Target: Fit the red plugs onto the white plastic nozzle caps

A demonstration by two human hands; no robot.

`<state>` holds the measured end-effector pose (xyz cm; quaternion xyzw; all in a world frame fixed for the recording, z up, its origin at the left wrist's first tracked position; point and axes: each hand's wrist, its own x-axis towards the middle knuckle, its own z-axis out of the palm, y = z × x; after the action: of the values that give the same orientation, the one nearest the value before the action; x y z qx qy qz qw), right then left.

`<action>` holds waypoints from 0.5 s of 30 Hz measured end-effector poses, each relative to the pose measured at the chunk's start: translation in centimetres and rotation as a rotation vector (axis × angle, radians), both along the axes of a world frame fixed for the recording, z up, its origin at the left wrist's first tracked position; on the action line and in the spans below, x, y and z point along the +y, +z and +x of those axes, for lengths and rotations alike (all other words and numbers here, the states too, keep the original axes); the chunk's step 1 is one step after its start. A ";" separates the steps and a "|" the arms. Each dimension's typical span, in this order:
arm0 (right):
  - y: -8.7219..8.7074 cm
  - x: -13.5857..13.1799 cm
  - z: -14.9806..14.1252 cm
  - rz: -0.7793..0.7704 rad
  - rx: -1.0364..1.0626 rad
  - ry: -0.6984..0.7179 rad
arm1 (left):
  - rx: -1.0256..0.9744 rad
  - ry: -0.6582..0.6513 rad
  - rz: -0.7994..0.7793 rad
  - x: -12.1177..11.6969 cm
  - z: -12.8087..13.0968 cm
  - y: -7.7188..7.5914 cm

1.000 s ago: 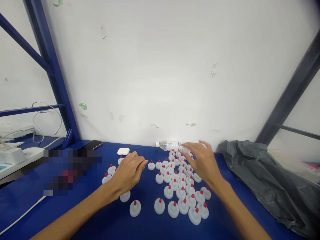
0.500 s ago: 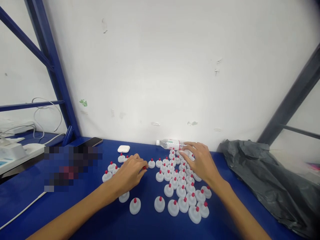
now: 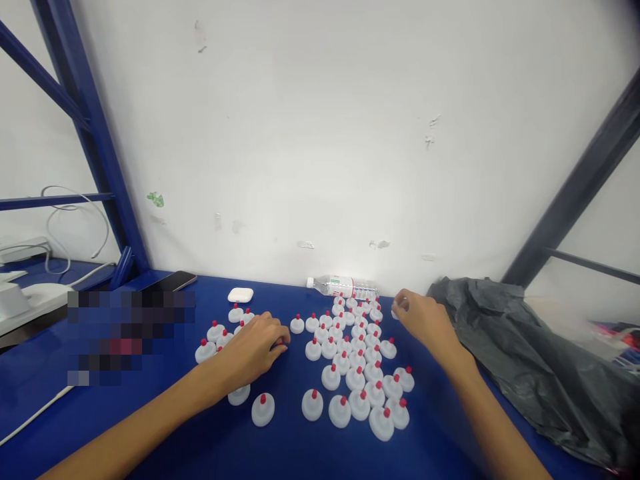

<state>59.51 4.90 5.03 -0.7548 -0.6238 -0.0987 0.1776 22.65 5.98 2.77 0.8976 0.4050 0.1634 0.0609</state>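
Many white domed caps with red tips, such as this one (image 3: 313, 405), stand on the blue tabletop (image 3: 280, 450) in a large cluster. A smaller group (image 3: 215, 331) is at the left. My left hand (image 3: 257, 348) rests over that smaller group, fingers curled round a cap whose red tip (image 3: 281, 341) shows between them; its body is hidden. Right of the cluster's far end, my right hand (image 3: 423, 320) is closed in a pinch on a white cap (image 3: 395, 312), mostly covered by the fingers. A single cap (image 3: 388, 348) stands nearest to it.
Against the wall lies a clear plastic bottle (image 3: 343, 287). A white earbud case (image 3: 241, 295) and a dark phone (image 3: 176, 281) are at the back left. A black plastic bag (image 3: 530, 353) covers the right side. Blue metal posts (image 3: 103, 133) and white cables (image 3: 37, 413) stand left.
My right hand has moved right, off the cluster's far end, with a cap in its fingers. My left hand stays in nearly the same place. The view has shifted slightly.
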 end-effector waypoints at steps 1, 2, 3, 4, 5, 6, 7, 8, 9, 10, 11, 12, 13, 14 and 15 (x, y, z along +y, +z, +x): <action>-0.3 0.0 0.2 -0.032 0.011 -0.007 | -0.002 -0.002 0.002 -0.1 0.0 0.1; -0.6 0.1 0.4 -0.064 0.024 -0.003 | -0.008 -0.008 0.008 -0.1 0.1 0.1; -0.9 0.2 0.5 -0.096 0.039 0.008 | -0.014 -0.017 0.021 -0.2 0.1 0.2; -1.2 0.3 0.5 -0.125 0.053 0.026 | -0.020 -0.028 0.039 -0.2 0.2 0.2; -1.4 0.4 0.6 -0.149 0.066 0.045 | -0.024 -0.035 0.061 -0.2 0.3 0.3; -1.6 0.5 0.5 -0.166 0.077 0.063 | -0.027 -0.036 0.086 -0.3 0.3 0.4; -1.8 0.6 0.5 -0.176 0.084 0.077 | -0.030 -0.031 0.110 -0.3 0.4 0.4; -1.8 0.6 0.4 -0.180 0.089 0.087 | -0.036 -0.020 0.131 -0.4 0.5 0.5; -1.8 0.7 0.3 -0.178 0.092 0.092 | -0.045 -0.009 0.147 -0.5 0.5 0.7; -1.8 0.7 0.3 -0.172 0.093 0.093 | -0.056 0.004 0.161 -0.6 0.6 0.8; -1.7 0.6 0.2 -0.163 0.095 0.089 | -0.068 0.018 0.173 -0.7 0.6 1.0; -1.6 0.5 0.1 -0.153 0.096 0.082 | -0.079 0.034 0.184 -0.8 0.6 1.2; -1.4 0.5 -0.1 -0.142 0.097 0.073 | -0.090 0.054 0.194 -0.9 0.7 1.4; -1.3 0.4 -0.2 -0.130 0.098 0.062 | -0.095 0.075 0.201 -1.0 0.7 1.6; -1.1 0.3 -0.3 -0.117 0.100 0.052 | -0.094 0.094 0.203 -1.1 0.6 1.9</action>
<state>59.18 5.19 3.96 -0.7514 -0.6382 -0.0198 0.1667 23.28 4.87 4.69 0.8705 0.4246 0.2481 -0.0189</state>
